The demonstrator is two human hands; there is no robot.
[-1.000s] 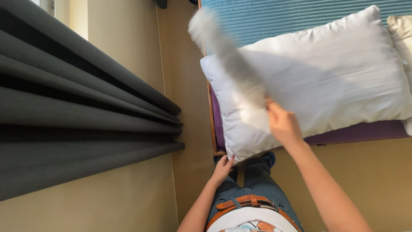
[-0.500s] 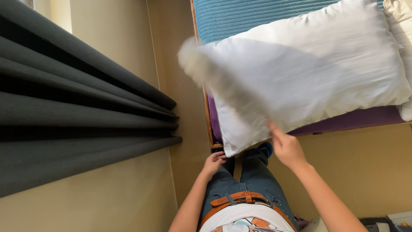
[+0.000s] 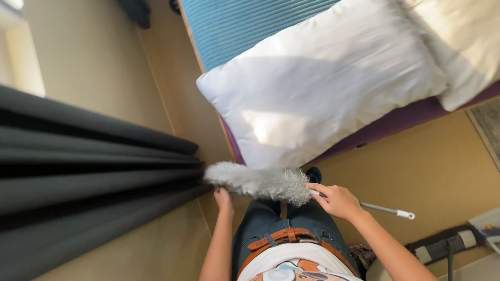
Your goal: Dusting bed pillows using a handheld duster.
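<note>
The duster was gripped at its handle by the right hand, its long axis lying crosswise before the legs. Its fluffy tip was pointed toward the left hand, whose grip could not be told.

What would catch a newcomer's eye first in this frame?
The big white pillow fills the upper middle, lying on the bed over a blue ribbed cover. Just below it, the right hand grips the handle of a fluffy grey duster, held level at the person's waist, while the left hand sits just under its free end. Dark grey curtains take up the left side.
</note>
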